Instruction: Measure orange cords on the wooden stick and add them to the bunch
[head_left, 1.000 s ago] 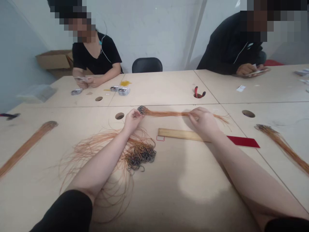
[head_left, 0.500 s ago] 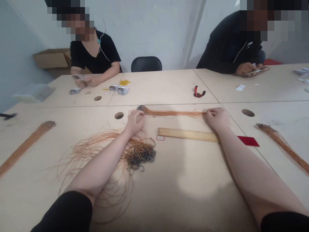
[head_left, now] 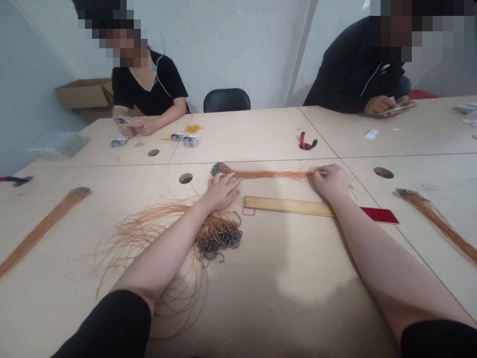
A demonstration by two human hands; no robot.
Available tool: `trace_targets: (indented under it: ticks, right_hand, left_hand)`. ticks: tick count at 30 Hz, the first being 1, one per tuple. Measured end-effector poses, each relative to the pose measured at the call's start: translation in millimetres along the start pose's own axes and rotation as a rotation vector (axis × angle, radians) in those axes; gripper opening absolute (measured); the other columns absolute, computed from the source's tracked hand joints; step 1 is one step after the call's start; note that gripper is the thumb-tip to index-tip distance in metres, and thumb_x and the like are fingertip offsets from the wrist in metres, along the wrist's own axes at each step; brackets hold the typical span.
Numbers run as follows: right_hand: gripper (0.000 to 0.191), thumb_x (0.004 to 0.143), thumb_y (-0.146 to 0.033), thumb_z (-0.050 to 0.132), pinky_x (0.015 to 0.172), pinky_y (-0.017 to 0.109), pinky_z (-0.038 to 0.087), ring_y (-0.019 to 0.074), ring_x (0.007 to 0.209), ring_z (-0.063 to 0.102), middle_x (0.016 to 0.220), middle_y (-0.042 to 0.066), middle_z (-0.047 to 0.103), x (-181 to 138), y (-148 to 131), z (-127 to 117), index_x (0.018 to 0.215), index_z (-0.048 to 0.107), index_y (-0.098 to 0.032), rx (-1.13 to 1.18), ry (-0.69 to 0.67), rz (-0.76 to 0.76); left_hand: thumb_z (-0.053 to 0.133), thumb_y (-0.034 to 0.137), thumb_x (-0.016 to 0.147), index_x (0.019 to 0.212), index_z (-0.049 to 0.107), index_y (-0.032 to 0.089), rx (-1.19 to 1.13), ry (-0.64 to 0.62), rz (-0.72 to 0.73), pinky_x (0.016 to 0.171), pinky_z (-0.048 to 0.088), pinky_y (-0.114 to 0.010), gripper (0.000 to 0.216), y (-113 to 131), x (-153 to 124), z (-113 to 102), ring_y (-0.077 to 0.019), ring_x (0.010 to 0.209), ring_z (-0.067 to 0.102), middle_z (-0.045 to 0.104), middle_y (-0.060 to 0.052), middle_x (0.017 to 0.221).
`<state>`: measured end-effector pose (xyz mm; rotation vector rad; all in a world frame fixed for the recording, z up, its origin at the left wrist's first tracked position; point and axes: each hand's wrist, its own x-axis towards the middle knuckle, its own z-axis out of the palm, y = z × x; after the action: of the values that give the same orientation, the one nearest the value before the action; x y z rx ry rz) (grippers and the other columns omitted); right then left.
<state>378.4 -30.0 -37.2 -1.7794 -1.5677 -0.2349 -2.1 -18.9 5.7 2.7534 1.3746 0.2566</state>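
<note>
The right hand (head_left: 331,183) pinches the bundle (head_left: 268,174) near its tail; from that grip it runs left to its hooks (head_left: 217,169). Just beside these lies the left hand (head_left: 222,192), fingers apart. Nearer the body than both grips are the pile (head_left: 220,236) and strip (head_left: 286,206).

The left hand (head_left: 223,191), fingers spread, is at the hooked end of an orange string bundle (head_left: 272,174); the right hand (head_left: 331,182) pinches it near the other end. A wooden strip (head_left: 288,205) and heaped hooks (head_left: 221,237) lie closer on the table (head_left: 253,298).
</note>
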Motion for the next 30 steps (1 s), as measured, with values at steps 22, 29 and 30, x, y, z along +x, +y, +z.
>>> trace_targets:
  ticks: [22, 29, 30]
  right_hand:
    - [0.025, 0.076, -0.032, 0.047, 0.077, 0.036, 0.043, 0.0241, 0.084, 0.055, 0.083, 0.009, 0.062, 0.7, -3.7, -2.3, 0.079, 0.066, -0.016, 0.008, -0.022, 0.052]
    - [0.026, 0.076, -0.032, 0.047, 0.077, 0.036, 0.044, 0.0237, 0.084, 0.056, 0.084, 0.010, 0.063, 1.2, -3.4, -2.2, 0.079, 0.066, -0.016, 0.019, -0.029, 0.049]
    - [0.026, 0.076, -0.032, 0.047, 0.077, 0.036, 0.044, 0.0237, 0.084, 0.056, 0.084, 0.010, 0.063, 1.2, -3.1, -2.0, 0.080, 0.066, -0.015, 0.023, -0.030, 0.046]
  left_hand:
    - [0.032, 0.050, 0.088, 0.127, 0.047, 0.024, 0.016, 0.039, -0.038, 0.099, 0.026, -0.049, 0.049, 6.8, -2.8, -3.0, -0.0294, 0.123, 0.025, 0.039, -0.009, 0.134]
    - [0.035, 0.050, 0.086, 0.117, 0.054, 0.020, 0.042, 0.148, -0.188, 0.096, 0.029, -0.051, 0.047, 4.1, -3.7, -0.7, -0.0324, 0.124, 0.025, 0.035, -0.013, 0.136]
    - [0.035, 0.050, 0.086, 0.117, 0.054, 0.021, 0.049, 0.157, -0.206, 0.096, 0.029, -0.051, 0.047, 3.8, -4.0, -0.5, -0.0329, 0.124, 0.024, 0.034, -0.013, 0.136]
